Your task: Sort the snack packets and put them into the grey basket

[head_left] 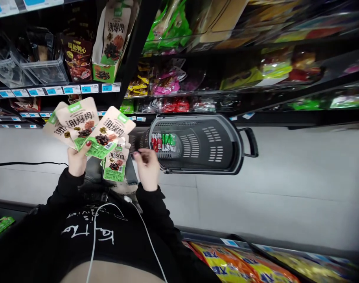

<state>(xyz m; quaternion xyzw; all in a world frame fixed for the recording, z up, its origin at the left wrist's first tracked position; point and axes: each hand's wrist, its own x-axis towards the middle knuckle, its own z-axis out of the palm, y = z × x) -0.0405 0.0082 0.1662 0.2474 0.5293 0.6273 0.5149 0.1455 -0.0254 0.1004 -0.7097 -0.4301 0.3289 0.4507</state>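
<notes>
My left hand (78,160) grips a fan of several beige-and-green snack packets (104,137), its thumb with red nail polish lying across the front one. Just below the fan, a few more packets of the same kind (115,164) overlap in front of my legs; what supports them is hidden. My right hand (149,168) is a little to the right of these, beside the near left end of a dark grey shopping basket (197,157). Its fingers are curled in, and nothing shows in them. Small red and green packets (164,142) lie inside the basket.
Shelves with price tags (55,90) run along the far side; a display box of matching packets (111,43) stands there. The basket's handle (250,142) points right over the pale tiled floor (285,169). Large yellow-and-orange bags (226,261) fill a lower shelf close by. A white cable (144,228) crosses my front.
</notes>
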